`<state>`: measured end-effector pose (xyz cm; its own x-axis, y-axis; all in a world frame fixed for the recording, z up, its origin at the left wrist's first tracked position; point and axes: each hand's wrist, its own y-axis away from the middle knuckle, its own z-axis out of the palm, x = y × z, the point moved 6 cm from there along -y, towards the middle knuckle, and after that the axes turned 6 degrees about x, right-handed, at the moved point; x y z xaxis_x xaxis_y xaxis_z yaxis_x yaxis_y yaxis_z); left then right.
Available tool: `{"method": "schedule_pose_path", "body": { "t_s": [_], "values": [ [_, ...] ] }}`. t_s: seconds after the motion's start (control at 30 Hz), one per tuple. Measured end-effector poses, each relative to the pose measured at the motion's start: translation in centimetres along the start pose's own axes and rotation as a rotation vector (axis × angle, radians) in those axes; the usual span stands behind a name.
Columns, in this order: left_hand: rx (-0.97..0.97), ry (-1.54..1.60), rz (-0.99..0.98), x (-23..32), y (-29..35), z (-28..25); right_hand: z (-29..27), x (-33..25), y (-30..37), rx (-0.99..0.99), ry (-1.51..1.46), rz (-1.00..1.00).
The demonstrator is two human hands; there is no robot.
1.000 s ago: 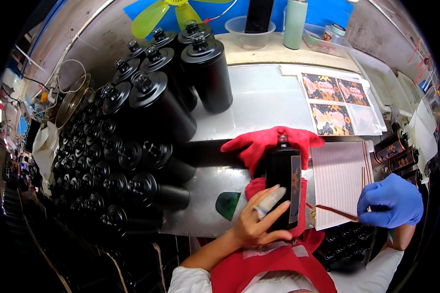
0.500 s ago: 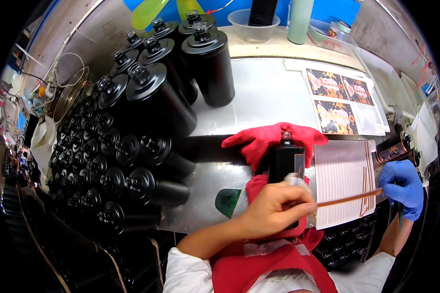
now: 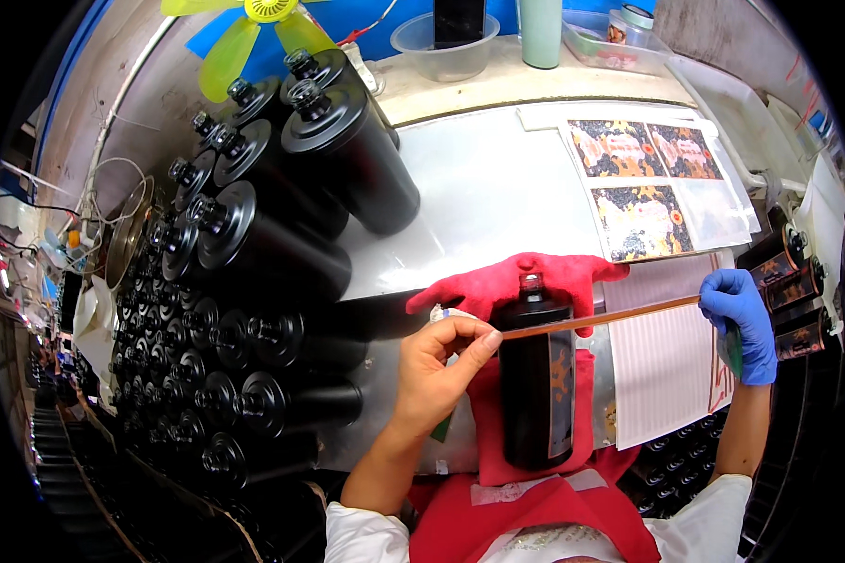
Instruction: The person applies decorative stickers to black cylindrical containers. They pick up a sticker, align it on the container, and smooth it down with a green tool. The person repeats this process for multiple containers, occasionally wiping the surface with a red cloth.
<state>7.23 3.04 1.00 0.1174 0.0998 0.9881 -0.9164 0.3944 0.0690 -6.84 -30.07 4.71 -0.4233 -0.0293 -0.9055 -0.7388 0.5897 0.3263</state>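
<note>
A black bottle (image 3: 537, 380) lies on a red cloth (image 3: 521, 281) in front of me, its neck pointing away, with a patterned label on its right side. A long thin orange strip (image 3: 601, 320) is stretched across the bottle's shoulder. My bare left hand (image 3: 438, 364) pinches the strip's left end beside the bottle. My right hand (image 3: 744, 319), in a blue glove, holds the strip's right end over a lined sheet (image 3: 665, 371).
Many black bottles (image 3: 253, 310) fill the left of the metal table (image 3: 479, 197), some upright, some on their sides. Printed label sheets (image 3: 650, 178) lie at the back right. More labelled bottles (image 3: 791, 281) sit at the right edge. A yellow fan (image 3: 253, 23) and tubs stand behind.
My left hand has moved up from the bottle's lower body to its shoulder. The strip, first only in the right hand, is now pulled taut between both hands and higher up.
</note>
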Motion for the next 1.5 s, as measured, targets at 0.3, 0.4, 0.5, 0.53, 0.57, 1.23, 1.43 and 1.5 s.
{"method": "schedule_pose_path", "body": {
  "t_s": [0.3,0.4,0.5,0.53,0.57,1.23,1.43,1.5],
  "values": [
    [0.112,0.086,-0.106,-1.2,-0.6,1.1,-0.3,2.3,-2.0,-0.001,-0.073,0.026],
    [0.118,0.084,-0.094,-1.5,-0.7,1.2,-0.5,2.8,-2.3,-0.004,-0.075,0.023],
    [0.133,0.092,-0.086,-1.6,-0.7,1.3,-0.8,3.6,-2.8,-0.006,-0.076,-0.002],
    [0.138,0.086,-0.086,-1.6,-0.7,1.3,-0.9,3.9,-2.9,-0.006,-0.078,-0.014],
    [0.144,0.081,-0.085,-1.6,-0.7,1.3,-0.9,4.0,-3.0,-0.008,-0.075,-0.011],
    [0.317,0.480,-0.142,-4.0,0.2,3.1,-0.6,5.3,-3.8,-0.022,-0.081,0.011],
    [0.329,0.462,-0.139,-4.5,0.2,2.8,-0.4,5.6,-4.1,-0.024,-0.059,0.029],
    [0.338,0.456,-0.117,-4.7,0.2,2.7,-0.3,5.9,-4.3,-0.037,-0.057,0.026]
  ]
}}
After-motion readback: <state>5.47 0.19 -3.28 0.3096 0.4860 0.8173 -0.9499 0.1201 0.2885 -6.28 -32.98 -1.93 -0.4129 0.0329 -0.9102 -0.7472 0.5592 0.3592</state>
